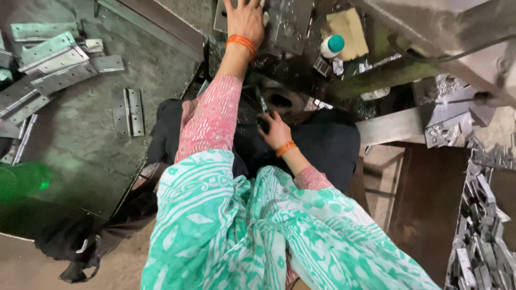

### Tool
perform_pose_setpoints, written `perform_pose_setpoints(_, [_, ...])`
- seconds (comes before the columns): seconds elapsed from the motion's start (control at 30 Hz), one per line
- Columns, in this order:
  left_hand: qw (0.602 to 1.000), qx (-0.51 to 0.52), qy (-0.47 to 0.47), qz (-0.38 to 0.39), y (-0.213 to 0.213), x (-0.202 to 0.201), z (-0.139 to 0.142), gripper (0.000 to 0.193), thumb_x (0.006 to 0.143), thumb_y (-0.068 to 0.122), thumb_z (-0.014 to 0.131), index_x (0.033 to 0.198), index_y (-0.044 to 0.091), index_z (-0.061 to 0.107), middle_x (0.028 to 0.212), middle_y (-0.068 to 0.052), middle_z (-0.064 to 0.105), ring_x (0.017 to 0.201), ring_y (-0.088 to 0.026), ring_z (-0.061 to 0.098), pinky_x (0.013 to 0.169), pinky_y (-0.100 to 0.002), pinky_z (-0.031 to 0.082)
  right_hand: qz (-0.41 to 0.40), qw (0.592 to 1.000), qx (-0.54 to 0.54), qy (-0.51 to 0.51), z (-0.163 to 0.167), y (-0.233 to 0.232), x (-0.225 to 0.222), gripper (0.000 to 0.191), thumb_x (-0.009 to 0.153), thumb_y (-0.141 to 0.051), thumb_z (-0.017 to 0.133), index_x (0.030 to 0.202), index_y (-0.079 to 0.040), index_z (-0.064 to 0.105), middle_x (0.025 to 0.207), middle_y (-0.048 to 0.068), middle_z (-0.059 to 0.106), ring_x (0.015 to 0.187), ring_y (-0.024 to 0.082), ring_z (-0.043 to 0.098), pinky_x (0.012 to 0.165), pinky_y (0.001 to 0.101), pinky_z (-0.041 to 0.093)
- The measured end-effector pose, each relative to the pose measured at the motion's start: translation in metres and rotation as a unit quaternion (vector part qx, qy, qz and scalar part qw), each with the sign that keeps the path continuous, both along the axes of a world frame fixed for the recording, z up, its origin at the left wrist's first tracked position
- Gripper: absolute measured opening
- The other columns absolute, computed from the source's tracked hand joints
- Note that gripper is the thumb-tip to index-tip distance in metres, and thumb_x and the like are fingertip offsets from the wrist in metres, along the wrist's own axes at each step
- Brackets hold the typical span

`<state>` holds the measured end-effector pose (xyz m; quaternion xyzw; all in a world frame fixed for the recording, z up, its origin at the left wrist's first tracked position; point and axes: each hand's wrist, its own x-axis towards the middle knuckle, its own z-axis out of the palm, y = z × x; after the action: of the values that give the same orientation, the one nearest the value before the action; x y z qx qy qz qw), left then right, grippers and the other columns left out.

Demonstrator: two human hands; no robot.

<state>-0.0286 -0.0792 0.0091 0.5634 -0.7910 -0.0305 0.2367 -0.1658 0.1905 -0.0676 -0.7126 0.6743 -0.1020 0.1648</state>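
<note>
A dark handle (262,110), slim and upright, sits just in front of our lap, and our right hand (274,131) is curled around its lower end — fingers wrapped, thumb toward us, an orange bangle (286,148) on the wrist. Nearest to us falls the green-and-white patterned cloth (242,231) of our clothing, with pink printed sleeves emerging from it. Just beyond the right hand lies a dark round metal part (285,99) of the machine, partly hidden, so we cannot tell its exact form.

Farther out, our left arm stretches forward and our left hand (244,19) rests flat, fingers spread, on a grey metal plate (220,19) at the machine's far edge; it also wears an orange bangle. To the right of that hand stand a small white bottle with a teal cap (332,45) and a scrap of brown cardboard (346,29).

To the left, on the dark worktable (97,156), one open steel hinge (131,111) lies alone, well apart from a heap of hinges (45,70) at the far left. At the right edge, a pile of shiny metal pieces (481,225) runs down the side.
</note>
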Motion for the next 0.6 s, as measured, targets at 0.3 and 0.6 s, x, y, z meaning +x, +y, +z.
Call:
perform_pose_setpoints(0.3, [0.995,-0.063,-0.070,-0.022,0.026,0.008,0.011,0.037,0.100,0.033,0.056,0.119,0.008,0.075,0.131,-0.007,0.065,0.151,-0.037,0.024,0.114,-0.076,0.000,0.056,0.993,0.078,0.069,0.087,-0.049,-0.002,0.045,0.089,-0.038,0.071,0.128,-0.017,0.066,0.118,0.020,0.068,0.106,0.043,0.067,0.089,0.0525,0.056])
perform_pose_setpoints(0.6, [0.979,0.061,-0.180,-0.077,0.098,0.025,0.002,0.035,0.108,0.029,0.053,0.127,0.008,0.074,0.133,-0.010,0.067,0.152,-0.038,0.031,0.121,-0.075,0.007,0.055,0.988,0.127,0.070,0.128,-0.057,0.015,0.041,0.084,-0.038,0.069,0.121,-0.020,0.072,0.113,0.023,0.071,0.105,0.042,0.068,0.090,0.0515,0.056])
